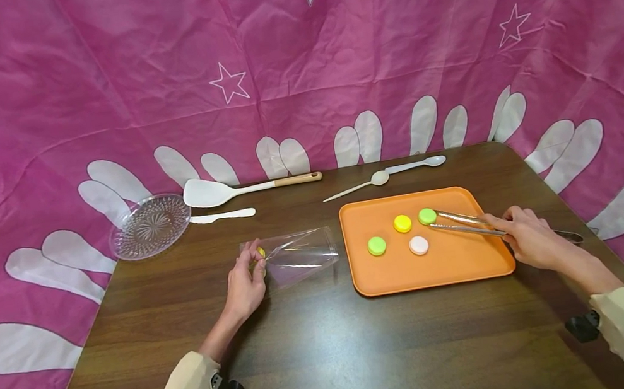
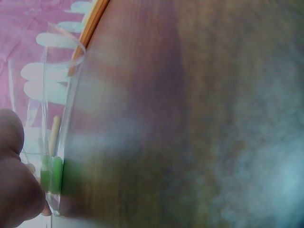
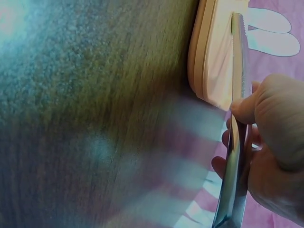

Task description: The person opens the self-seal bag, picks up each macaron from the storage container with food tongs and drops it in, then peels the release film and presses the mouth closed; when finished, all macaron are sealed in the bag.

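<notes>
My left hand (image 1: 246, 285) pinches the closed end of a clear plastic bag (image 1: 304, 257), which lies on the table with its other end toward the tray. Inside the bag by the fingers sits a yellow macaron (image 1: 261, 252); the left wrist view shows a green macaron (image 2: 52, 175) there too. My right hand (image 1: 530, 236) grips metal tongs (image 1: 466, 229) around their middle. The tong tips reach over an orange tray (image 1: 440, 273), parted, right at a green macaron (image 1: 427, 216). Near it on the tray lie a yellow macaron (image 1: 402, 223), another green macaron (image 1: 376, 246) and a pale pink macaron (image 1: 418, 245).
Behind the tray lie a cream spoon (image 1: 380, 178) and a white spoon (image 1: 434, 161). At the back left are a white spatula (image 1: 209, 192) with a wooden handle end, a white knife (image 1: 223, 216) and a clear patterned plate (image 1: 152, 227). A pink curtain (image 1: 285, 51) hangs behind the table.
</notes>
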Motion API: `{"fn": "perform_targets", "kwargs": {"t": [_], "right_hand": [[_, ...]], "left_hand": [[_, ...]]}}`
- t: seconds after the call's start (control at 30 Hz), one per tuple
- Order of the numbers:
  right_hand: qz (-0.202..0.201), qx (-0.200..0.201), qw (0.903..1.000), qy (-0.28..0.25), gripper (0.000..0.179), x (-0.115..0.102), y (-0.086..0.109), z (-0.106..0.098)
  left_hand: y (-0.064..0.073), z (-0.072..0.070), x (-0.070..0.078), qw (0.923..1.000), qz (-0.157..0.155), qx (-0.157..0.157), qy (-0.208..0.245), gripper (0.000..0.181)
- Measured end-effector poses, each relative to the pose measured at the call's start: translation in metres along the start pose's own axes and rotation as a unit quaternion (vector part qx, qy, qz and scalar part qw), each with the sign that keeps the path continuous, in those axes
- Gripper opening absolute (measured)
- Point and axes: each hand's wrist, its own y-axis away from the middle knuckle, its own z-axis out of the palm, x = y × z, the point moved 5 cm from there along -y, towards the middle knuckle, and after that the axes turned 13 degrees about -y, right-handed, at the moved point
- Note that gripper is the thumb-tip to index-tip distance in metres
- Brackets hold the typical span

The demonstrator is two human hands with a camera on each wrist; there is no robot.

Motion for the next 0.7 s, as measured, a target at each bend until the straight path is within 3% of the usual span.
{"fn": "perform_targets", "kwargs": {"t": [0.7], "right_hand": [[-0.012,0.016,0.9998,0.002,0.066,-0.001,-0.0002,0.0029]], "left_hand": [[-0.0003,0.0008,0.0006,1.0,0.0,0.0,-0.003,0.015]]}}
